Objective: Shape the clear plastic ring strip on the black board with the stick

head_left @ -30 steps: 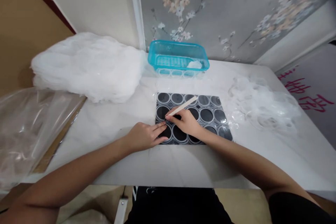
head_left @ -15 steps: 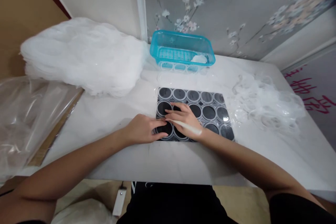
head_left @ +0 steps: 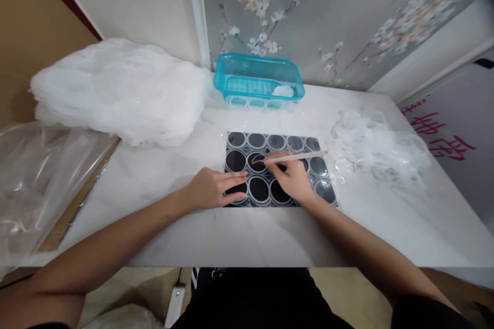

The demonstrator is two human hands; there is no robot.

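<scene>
A black sheet [head_left: 272, 171] lies on the table, printed with rows of pale-rimmed circles under a glossy clear layer. My left hand [head_left: 216, 187] rests on its left edge, fingers stretched out and holding nothing. Between the closed fingers of my right hand [head_left: 291, 177] is a slim pale stick [head_left: 299, 157]. Its long end points right. At its left end, over a circle in the middle row, shows a thin pale curve; I cannot tell whether that is the tip or a lifted film edge. My right hand hides several circles.
A big heap of thin white film [head_left: 119, 90] sits at the back left. Behind the sheet stands a blue plastic basket [head_left: 258, 61] with a white piece inside. Tangled clear ring scraps [head_left: 378, 146] lie right. Clear plastic sheeting [head_left: 34, 180] covers the left edge.
My right hand has drawn back to the right from beside my left hand. The stick, which lay across its back, now sits in the fingers. My left hand stays on the sheet.
</scene>
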